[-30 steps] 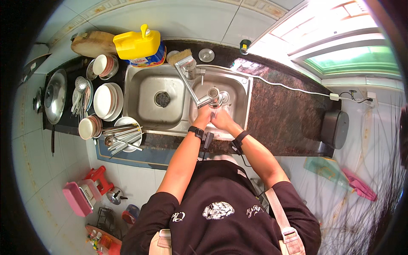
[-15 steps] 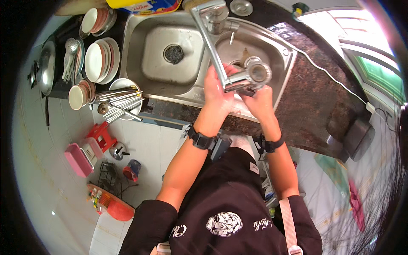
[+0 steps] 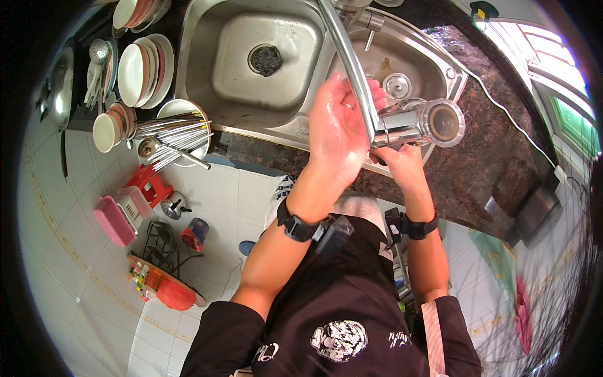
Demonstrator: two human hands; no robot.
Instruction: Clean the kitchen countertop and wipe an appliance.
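Note:
My left hand (image 3: 336, 135) is wet, flat, with fingers stretched out, held over the front rim of the steel double sink (image 3: 213, 81) just left of the long chrome tap spout (image 3: 352, 63). My right hand (image 3: 402, 160) sits right below the round tap head (image 3: 436, 122), which hides its fingers. The two hands are close together, and I cannot tell whether they touch. Each wrist wears a black band. Neither hand shows anything held.
Stacked white plates (image 3: 135, 74), bowls (image 3: 107, 129) and a dish of metal utensils (image 3: 173, 132) stand left of the sink. Dark stone counter (image 3: 496, 163) runs right to a black pot (image 3: 534, 213). On the floor sit a pink basket (image 3: 113, 220) and a red stool (image 3: 151, 185).
My head has dipped closer over the sink, so the tap looms larger. My left hand has opened flat and risen beside the spout; my right hand stays under the tap head.

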